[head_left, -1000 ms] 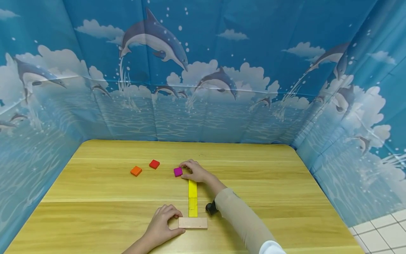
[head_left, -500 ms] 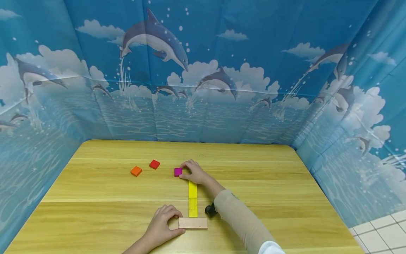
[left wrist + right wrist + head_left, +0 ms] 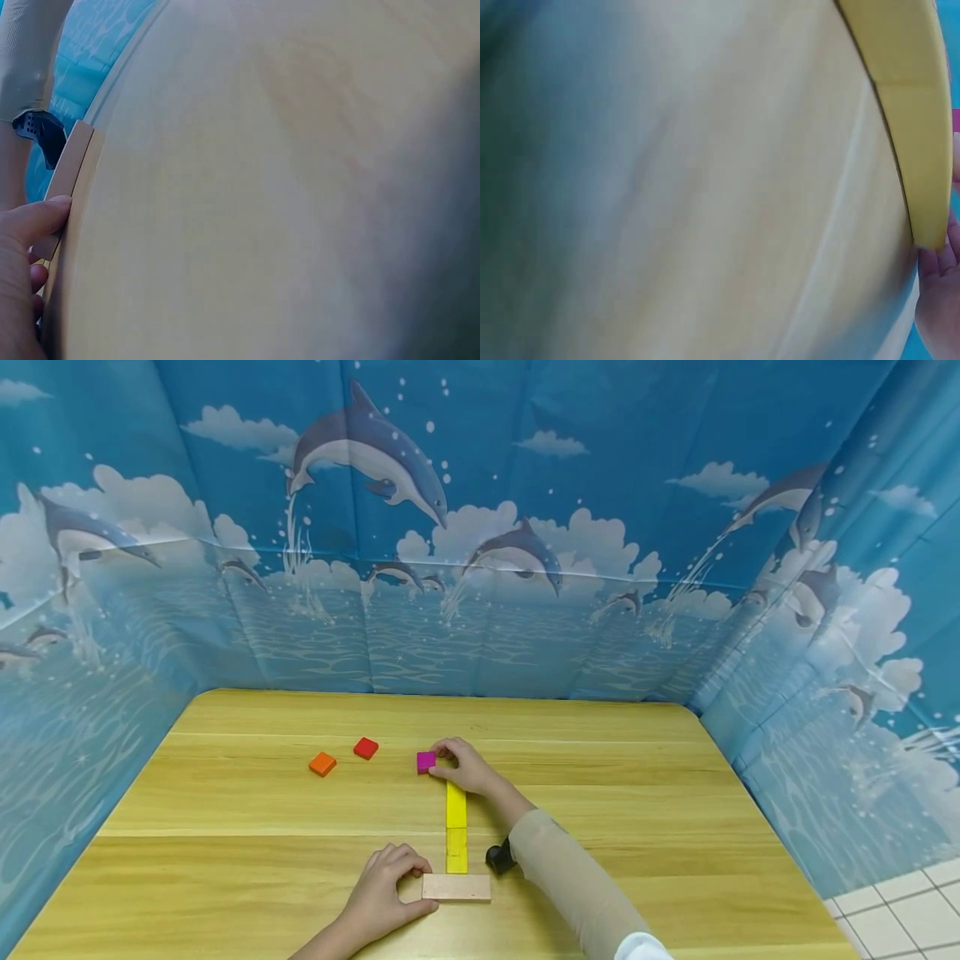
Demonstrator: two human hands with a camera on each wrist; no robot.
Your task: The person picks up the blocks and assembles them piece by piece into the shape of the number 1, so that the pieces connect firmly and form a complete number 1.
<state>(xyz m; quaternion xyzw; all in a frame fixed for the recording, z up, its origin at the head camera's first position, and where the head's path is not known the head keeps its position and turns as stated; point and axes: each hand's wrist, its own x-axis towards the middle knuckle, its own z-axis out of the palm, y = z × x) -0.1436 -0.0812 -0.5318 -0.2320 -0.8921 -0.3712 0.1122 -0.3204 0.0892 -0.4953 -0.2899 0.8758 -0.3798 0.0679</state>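
Note:
Near the front of the table my left hand (image 3: 384,885) grips the left end of a plain wooden block (image 3: 457,887), thumb on its near side. That block (image 3: 73,154) shows along the left of the left wrist view, under the thumb. Two yellow blocks (image 3: 456,810) lie end to end in a line running away from the plain block. Beyond their far end, my right hand (image 3: 465,768) pinches the right side of a purple square block (image 3: 425,762). In the right wrist view the yellow blocks (image 3: 919,127) run beside the right hand (image 3: 939,300), mostly cut off by the frame edge.
An orange block (image 3: 322,764) and a red block (image 3: 366,748) lie on the wooden table (image 3: 225,868), left of the purple one. A black device (image 3: 498,857) hangs at the right wrist. A dolphin-printed curtain (image 3: 465,635) surrounds the table's back and sides.
My right hand has closed on the purple block, which has turned a little and shifted slightly right, toward the yellow line. The left hand and plain block have stayed put.

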